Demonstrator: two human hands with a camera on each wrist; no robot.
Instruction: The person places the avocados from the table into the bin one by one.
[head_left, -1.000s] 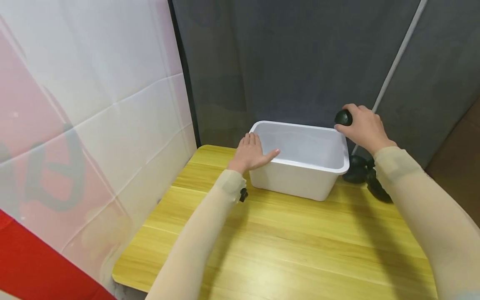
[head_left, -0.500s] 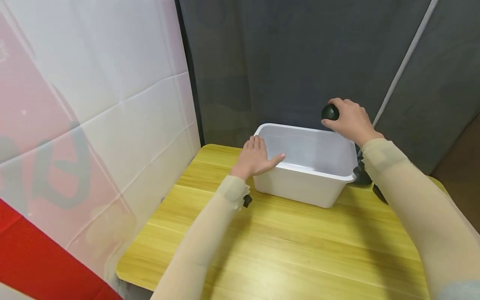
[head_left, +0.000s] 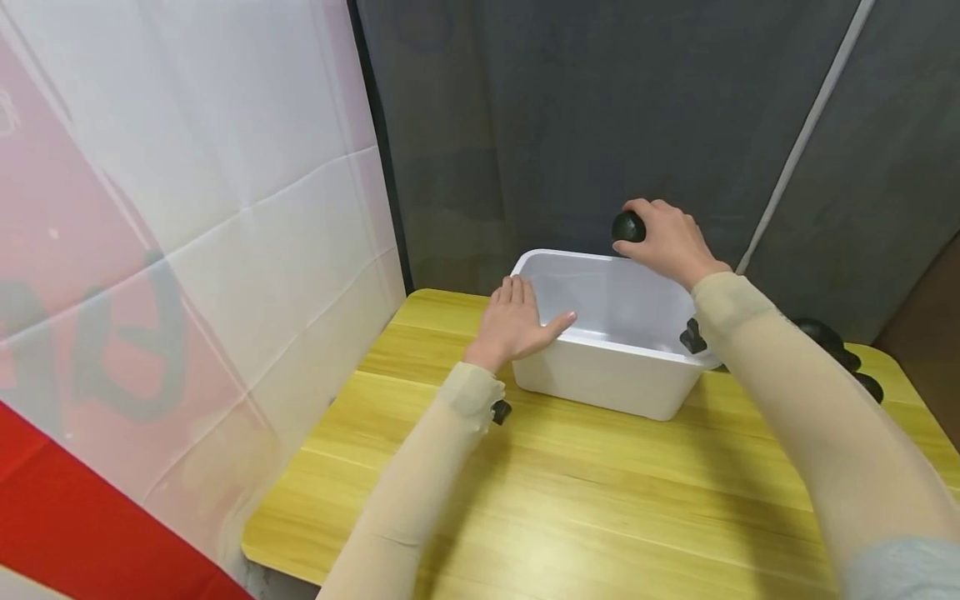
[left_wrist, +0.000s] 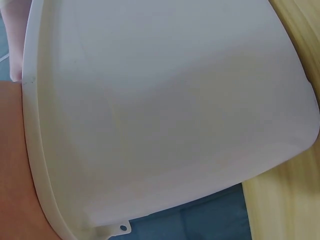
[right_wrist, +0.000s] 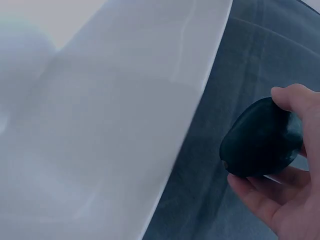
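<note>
The white bin (head_left: 615, 367) sits on the yellow table (head_left: 600, 500). The left hand (head_left: 517, 321), fingers straight, rests flat on its nine-o'clock rim. The right hand (head_left: 667, 242), curled, grips a dark avocado (head_left: 628, 227) above its one-o'clock corner.

A yellow wooden counter (head_left: 600, 508) stands against a dark grey curtain (head_left: 570, 117). Left of the counter hangs a white and red banner (head_left: 172, 275).
</note>
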